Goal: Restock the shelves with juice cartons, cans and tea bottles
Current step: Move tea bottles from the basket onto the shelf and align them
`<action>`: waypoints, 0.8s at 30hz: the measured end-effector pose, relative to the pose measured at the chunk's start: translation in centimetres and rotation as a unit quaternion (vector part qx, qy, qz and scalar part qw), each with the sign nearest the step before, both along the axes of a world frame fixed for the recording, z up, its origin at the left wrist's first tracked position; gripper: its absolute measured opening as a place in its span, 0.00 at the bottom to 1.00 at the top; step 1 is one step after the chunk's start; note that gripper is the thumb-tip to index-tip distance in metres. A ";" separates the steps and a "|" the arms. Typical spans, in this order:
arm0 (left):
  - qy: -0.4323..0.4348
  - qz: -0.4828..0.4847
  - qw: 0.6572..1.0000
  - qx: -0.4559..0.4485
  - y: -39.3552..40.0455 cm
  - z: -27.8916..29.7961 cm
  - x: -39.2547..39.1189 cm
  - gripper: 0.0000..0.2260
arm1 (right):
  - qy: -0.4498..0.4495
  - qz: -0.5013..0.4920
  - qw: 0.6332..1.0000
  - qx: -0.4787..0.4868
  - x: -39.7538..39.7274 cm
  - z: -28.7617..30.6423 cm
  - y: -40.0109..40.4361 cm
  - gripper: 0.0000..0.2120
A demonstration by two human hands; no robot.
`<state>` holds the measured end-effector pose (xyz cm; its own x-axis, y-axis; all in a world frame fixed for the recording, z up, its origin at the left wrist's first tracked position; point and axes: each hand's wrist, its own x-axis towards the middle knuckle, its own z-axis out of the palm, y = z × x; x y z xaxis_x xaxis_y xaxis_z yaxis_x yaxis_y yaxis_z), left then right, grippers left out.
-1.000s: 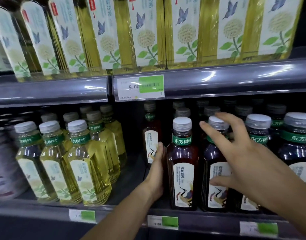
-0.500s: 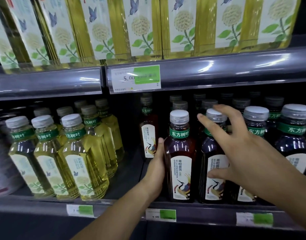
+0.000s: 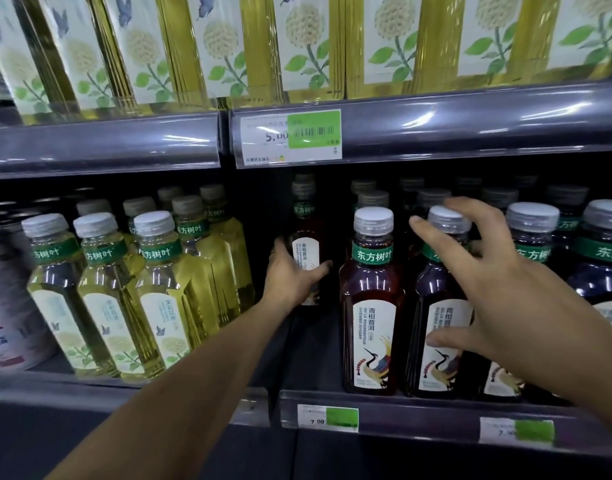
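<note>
The left hand (image 3: 290, 275) reaches deep into the lower shelf (image 3: 418, 410) and grips a dark tea bottle (image 3: 306, 237) standing alone at the back, at about 12 o'clock from the wrist, fingers curled round its label. The right hand (image 3: 498, 289), fingers spread and holding nothing, hovers in front of the front-row dark bottles (image 3: 372, 306) at 3 o'clock from that bottle. Pale yellow tea bottles (image 3: 159, 296) stand at 9 o'clock; cartons (image 3: 297, 46) line the upper shelf.
</note>
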<state>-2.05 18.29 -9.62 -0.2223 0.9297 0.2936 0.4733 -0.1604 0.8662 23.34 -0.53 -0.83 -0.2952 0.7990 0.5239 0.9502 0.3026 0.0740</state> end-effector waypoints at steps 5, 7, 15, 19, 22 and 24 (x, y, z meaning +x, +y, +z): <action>0.020 0.008 0.999 0.025 -1.3 0.1 0.0 0.39 | -0.003 -0.001 1.000 -0.008 0.0 0.1 -0.1 0.65; 0.021 -0.024 0.999 0.027 -2.7 0.2 -0.5 0.39 | -0.001 0.001 1.000 -0.008 0.0 0.1 -0.2 0.65; -0.007 -0.137 0.990 0.026 -9.5 -0.4 -2.4 0.35 | -0.001 0.008 1.000 -0.025 0.1 0.2 -0.4 0.65; 0.031 -0.157 0.987 0.029 -11.5 -0.4 -3.0 0.35 | 0.000 0.013 1.000 -0.027 0.2 0.2 -0.4 0.65; 0.060 -0.157 0.985 0.028 -12.7 -0.1 -2.9 0.39 | 0.007 0.018 1.000 -0.019 0.3 0.2 -0.4 0.66; 0.067 -0.149 0.986 0.032 -13.3 -0.3 -2.7 0.41 | 0.009 0.021 1.000 -0.009 0.5 0.0 -0.3 0.66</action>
